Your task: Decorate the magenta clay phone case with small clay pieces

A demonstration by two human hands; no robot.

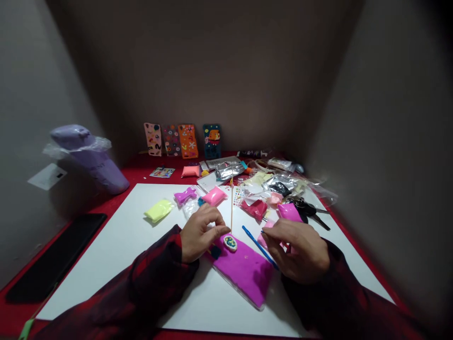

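A phone case covered in purple clay (pixel 246 271) lies slanted on the white board in front of me. Near its upper left end sits a small oval clay piece (pixel 230 243) with a white rim and a dark, speckled middle. My left hand (pixel 202 233) is over that end, thumb and fingers closed; what they hold is hidden. A thin wooden stick (pixel 231 205) ends close to its thumb tip. To the right, my right hand (pixel 297 245) is closed in a pinch on something too small to name. Beside it lies a blue modelling tool (pixel 256 243).
Packets of yellow (pixel 158 210), pink (pixel 215 195) and red clay (pixel 255 208) lie beyond my hands. Scissors (pixel 309 208) rest at the right. Decorated phone cases (pixel 188 141) lean against the wall. A purple wrapped object (pixel 92 158) and a black slab (pixel 58 255) are left.
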